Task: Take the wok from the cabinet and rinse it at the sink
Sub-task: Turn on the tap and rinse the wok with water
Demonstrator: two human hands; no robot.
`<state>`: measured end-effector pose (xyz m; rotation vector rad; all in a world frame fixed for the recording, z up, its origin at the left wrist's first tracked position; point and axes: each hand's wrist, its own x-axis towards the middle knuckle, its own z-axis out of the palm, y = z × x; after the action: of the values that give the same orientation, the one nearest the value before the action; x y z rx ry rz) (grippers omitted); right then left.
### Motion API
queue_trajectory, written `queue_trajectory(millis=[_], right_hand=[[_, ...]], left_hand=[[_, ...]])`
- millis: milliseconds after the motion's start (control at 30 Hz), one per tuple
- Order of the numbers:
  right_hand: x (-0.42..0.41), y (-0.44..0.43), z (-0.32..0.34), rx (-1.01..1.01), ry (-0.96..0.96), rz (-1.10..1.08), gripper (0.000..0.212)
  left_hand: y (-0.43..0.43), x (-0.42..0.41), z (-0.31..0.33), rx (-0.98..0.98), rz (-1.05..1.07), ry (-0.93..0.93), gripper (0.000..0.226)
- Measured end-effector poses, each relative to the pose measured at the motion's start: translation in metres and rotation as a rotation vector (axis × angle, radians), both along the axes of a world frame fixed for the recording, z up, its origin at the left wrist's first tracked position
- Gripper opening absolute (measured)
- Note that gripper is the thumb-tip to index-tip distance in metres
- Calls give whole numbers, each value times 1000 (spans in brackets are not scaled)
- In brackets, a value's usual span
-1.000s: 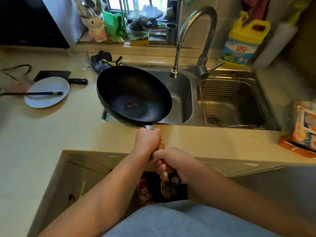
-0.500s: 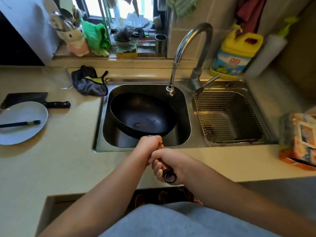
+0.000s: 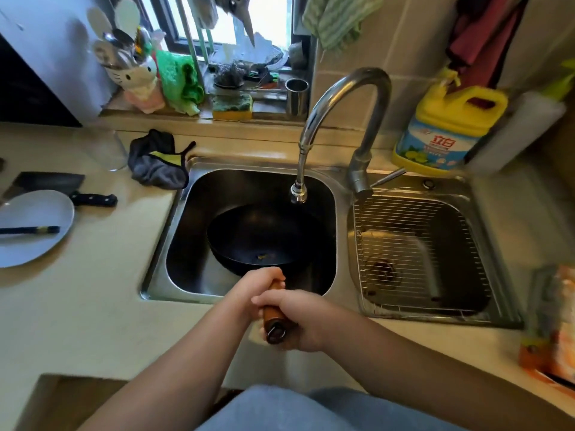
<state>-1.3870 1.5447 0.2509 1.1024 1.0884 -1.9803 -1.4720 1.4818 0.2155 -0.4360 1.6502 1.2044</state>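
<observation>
The black wok (image 3: 264, 236) lies low inside the left basin of the steel sink (image 3: 174, 244), tilted toward me, with a small yellow speck on its bottom. Its wooden handle (image 3: 273, 321) reaches back over the sink's front rim. My left hand (image 3: 255, 290) grips the handle close to the pan. My right hand (image 3: 298, 318) grips the handle's end, where a metal hanging ring shows. The curved tap spout (image 3: 298, 194) hangs above the wok's far rim, and no water runs from it.
The right basin (image 3: 466, 219) holds a wire rack. A yellow detergent jug (image 3: 448, 132) stands behind it. A grey cloth (image 3: 158, 163), a cleaver (image 3: 56, 185) and a plate with chopsticks (image 3: 31, 231) lie on the counter to the left. A packet (image 3: 553, 321) sits at right.
The wok came down from above the counter's edge into the left basin and now sits deeper there. Both hands stayed on the handle and moved forward over the sink rim.
</observation>
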Motion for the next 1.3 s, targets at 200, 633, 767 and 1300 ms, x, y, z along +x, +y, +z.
queue_trajectory(millis=[200,633,767,1300], right_hand=[[-1,96,-7,440,85,130,33],[-66,270,-19,663,180,-563,11],[-76,282,-20,687,165,-629,15],[-69,282,-35,796,179,-643,8]], left_hand=[[5,0,-11,100,113,-64,21],[13,-6,-29,65,154,-153,20],[14,-5,-33,66,176,-160,20],[20,-2,-36,78,200,-185,14]])
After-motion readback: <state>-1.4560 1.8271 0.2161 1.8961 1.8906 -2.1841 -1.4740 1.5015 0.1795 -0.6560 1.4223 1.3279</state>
